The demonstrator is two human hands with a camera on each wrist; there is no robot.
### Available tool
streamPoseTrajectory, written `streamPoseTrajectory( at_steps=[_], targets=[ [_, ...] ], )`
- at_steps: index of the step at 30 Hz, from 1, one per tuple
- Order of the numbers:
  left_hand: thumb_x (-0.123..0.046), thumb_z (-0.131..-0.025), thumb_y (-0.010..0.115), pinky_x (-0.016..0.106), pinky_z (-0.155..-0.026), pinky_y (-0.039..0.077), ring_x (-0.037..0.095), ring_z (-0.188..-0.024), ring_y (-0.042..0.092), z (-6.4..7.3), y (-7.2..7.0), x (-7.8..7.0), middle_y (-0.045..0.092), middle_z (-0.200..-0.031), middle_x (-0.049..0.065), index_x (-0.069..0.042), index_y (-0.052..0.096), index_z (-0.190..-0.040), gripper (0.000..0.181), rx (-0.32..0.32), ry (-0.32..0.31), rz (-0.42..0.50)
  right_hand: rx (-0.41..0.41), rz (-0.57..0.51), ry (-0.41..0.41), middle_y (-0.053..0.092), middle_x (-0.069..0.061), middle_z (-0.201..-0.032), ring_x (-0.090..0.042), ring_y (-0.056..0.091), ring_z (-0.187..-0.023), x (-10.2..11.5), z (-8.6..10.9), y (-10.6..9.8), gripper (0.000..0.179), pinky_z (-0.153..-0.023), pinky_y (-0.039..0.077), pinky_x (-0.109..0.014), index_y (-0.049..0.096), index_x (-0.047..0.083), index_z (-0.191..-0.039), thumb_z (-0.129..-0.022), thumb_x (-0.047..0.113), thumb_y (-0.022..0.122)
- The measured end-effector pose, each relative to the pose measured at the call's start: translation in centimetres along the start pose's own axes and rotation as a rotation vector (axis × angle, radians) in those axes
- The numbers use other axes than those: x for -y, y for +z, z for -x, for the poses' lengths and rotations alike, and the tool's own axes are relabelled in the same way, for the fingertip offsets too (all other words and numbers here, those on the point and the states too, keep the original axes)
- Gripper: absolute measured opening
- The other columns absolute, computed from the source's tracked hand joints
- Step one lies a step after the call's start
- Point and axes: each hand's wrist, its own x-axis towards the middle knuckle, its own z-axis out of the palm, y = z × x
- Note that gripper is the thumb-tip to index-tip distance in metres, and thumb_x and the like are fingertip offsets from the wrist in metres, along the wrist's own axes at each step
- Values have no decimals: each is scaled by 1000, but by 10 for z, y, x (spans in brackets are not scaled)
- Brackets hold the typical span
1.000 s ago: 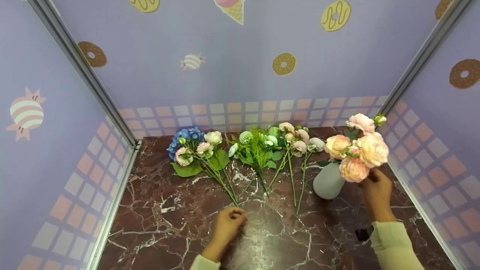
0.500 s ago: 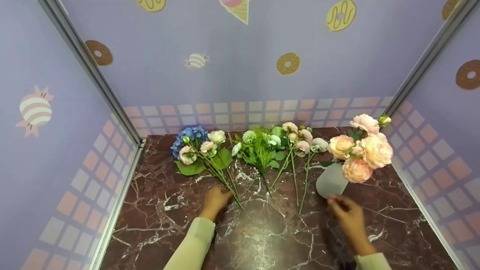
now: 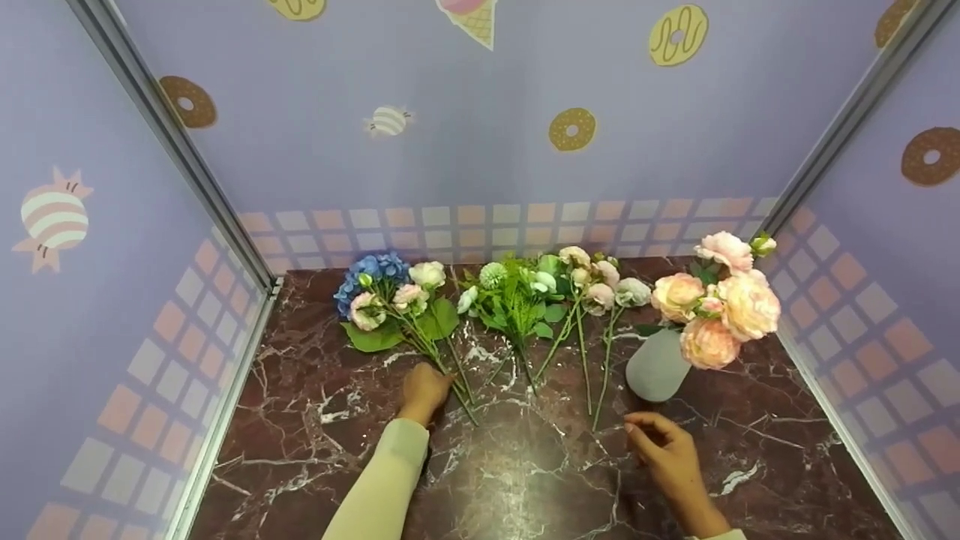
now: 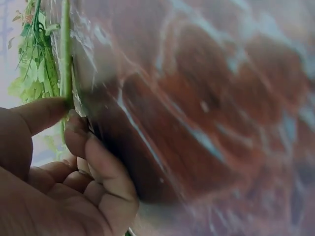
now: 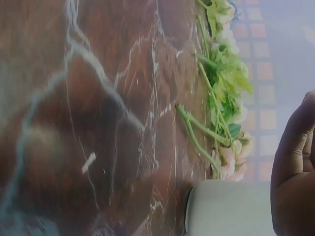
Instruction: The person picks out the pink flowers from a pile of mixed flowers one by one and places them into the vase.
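My left hand (image 3: 424, 388) pinches a green flower stem (image 4: 66, 59) between thumb and fingertips, low down near its cut end. That stem belongs to the left group, where a blue hydrangea (image 3: 367, 279) lies beside a spray of pink-white flowers (image 3: 410, 298); which of the two it is, I cannot tell. Near the grey vase (image 3: 655, 369), on its front side, my right hand (image 3: 666, 454) hovers with loosely bent fingers and nothing in them. Large peach-pink peonies (image 3: 746, 304) stand in the vase, leaning right.
Green foliage stems (image 3: 517, 304) lie mid-table, with pale pink flowers (image 3: 598, 296) and a whitish bloom (image 3: 632, 291) to their right. All rest on a dark red marbled tabletop (image 3: 525, 480). Patterned lilac panels (image 3: 480, 165) enclose the back and both sides.
My right hand has left the peonies, passing the vase's base and coming toward me and left. My left hand has moved forward and left to the stems and taken hold of one.
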Motion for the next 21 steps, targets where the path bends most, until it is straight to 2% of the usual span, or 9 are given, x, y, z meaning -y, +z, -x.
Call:
streamPoseTrajectory(
  at_steps=[5, 8, 13, 18, 21],
  targets=[
    [-32, -104, 73, 34, -58, 41, 19, -60, 51, 0, -2, 0, 47, -60, -5, -24, 45, -58, 55, 16, 18, -21, 34, 34, 65, 68, 4, -73, -10, 63, -61, 1, 7, 7, 15, -49, 56, -25, 75, -15, -114, -103, -6, 75],
    [-30, -106, 73, 34, -62, 45, 21, -65, 56, 5, -2, 0, 54, -66, -3, -22, 51, -59, 52, 30, 21, 9, 62, 49, 118, 69, 2, -74, -11, 65, -64, -1, 9, 8, 16, -50, 56, -25, 76, -14, -116, -103, -4, 75],
    [-21, -105, 76, 36, -77, 54, 24, -81, 64, 25, -11, -9, 67, -83, 4, -14, 68, -74, 33, 30, 8, 136, 121, 69, 169, 71, 0, -77, -12, 68, -68, -5, 11, 7, 19, -51, 58, -26, 75, -13, -122, -106, -2, 73],
    [-12, -106, 75, 36, -76, 53, 25, -85, 61, 47, -29, -23, 67, -90, 9, -7, 67, -83, 25, 39, -7, 263, 161, 73, 177, 72, 0, -81, -11, 69, -71, -8, 9, 7, 21, -52, 59, -26, 76, -11, -124, -107, 1, 73],
    [-12, -107, 75, 33, -74, 49, 24, -84, 60, 41, -23, -10, 66, -89, 8, -9, 66, -83, 25, 39, 14, 284, 180, 65, 196, 72, 1, -83, -10, 68, -72, -8, 9, 7, 22, -54, 60, -26, 75, -12, -125, -108, 2, 73]
  ],
)
